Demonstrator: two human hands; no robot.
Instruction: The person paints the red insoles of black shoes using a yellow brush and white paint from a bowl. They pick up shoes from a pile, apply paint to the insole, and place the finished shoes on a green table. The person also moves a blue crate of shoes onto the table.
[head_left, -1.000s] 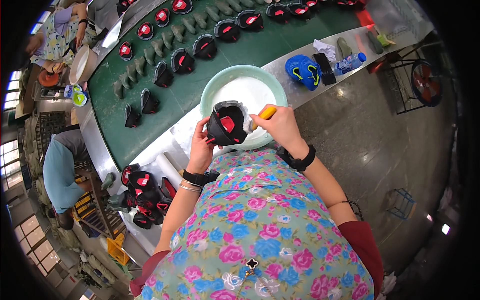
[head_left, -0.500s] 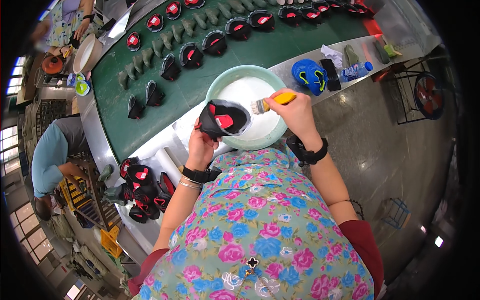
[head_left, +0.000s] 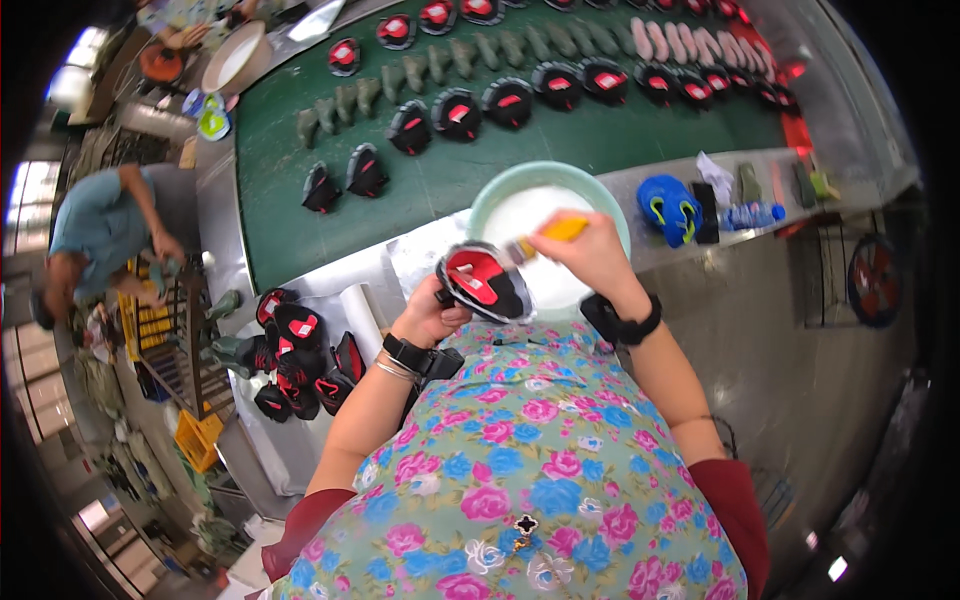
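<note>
My left hand [head_left: 432, 317] grips a black shoe upper with a red lining [head_left: 484, 281], held tilted over the near edge of a pale green basin [head_left: 488, 195] of white liquid. My right hand [head_left: 592, 254] holds a brush with a yellow handle [head_left: 550, 233]; its bristle end touches the shoe's rim. Both wrists wear black bands.
A green conveyor belt [head_left: 440, 180] carries rows of black and red shoe uppers and grey-green lasts. A pile of finished uppers [head_left: 300, 350] lies to my left. A blue shoe [head_left: 668, 208], a phone and a bottle sit on the right ledge. Another person [head_left: 100, 230] bends at far left.
The brush has come from the basin side to the shoe's rim. My left hand has kept the shoe over the basin edge, and my view has shifted slightly.
</note>
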